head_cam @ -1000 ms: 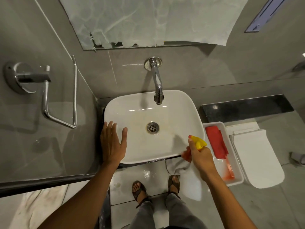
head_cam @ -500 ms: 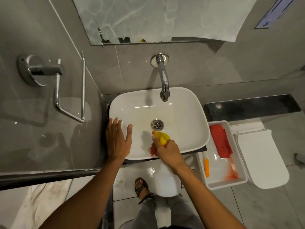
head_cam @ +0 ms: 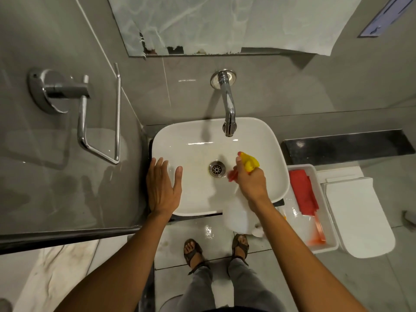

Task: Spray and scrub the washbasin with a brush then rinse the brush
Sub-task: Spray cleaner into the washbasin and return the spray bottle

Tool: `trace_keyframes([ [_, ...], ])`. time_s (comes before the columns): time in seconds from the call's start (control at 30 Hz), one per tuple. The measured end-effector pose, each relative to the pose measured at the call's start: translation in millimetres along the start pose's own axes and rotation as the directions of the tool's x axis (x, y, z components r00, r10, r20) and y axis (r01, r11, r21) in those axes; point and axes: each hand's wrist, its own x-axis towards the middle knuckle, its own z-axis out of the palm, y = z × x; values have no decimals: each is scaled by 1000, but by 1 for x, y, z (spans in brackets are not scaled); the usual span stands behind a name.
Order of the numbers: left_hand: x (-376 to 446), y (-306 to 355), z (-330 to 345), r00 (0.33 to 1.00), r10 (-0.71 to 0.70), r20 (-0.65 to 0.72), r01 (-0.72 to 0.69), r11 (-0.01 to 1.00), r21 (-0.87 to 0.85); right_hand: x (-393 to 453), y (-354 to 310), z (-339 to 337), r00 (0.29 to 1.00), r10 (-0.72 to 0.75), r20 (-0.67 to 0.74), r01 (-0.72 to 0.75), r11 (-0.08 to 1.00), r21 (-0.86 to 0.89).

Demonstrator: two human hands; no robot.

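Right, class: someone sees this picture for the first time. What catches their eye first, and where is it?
The yellow-headed spray bottle, gripped in the right hand over the white washbasin beside its drain. Next, the left hand spread flat on the basin's left rim. Then the red cloth in the white tray to the right.

Beside the washbasin (head_cam: 276, 176), my right hand (head_cam: 251, 183) hides the spray bottle (head_cam: 238, 218) neck, its red trigger (head_cam: 232, 175) blurs, and the tray's (head_cam: 315, 249) orange brush (head_cam: 317, 230) is smeared.
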Motion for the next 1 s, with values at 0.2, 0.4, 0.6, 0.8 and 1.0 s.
trace_keyframes([
  [0.2, -1, 2, -2, 999, -10, 34, 11, 1000, -16, -4, 27, -41, 996, 19, -81, -18, 1000, 18],
  [0.4, -6, 9, -4, 1000, 12, 6, -12, 1000, -20, -20, 67, -84, 992, 4, -122, 3, 998, 57],
  [0.6, -16, 29, 6, 986, 163, 28, -163, 986, 21, -14, 109, -142, 986, -109, -130, 134, 970, 204],
  [0.8, -39, 132, 49, 920, 386, 76, -375, 918, -127, 5, 149, -199, 985, -2, -170, 38, 977, 208],
  [1.0, -53, 236, 94, 853, 479, 208, -438, 873, -213, 36, 189, -237, 966, 129, -222, -82, 974, 209],
])
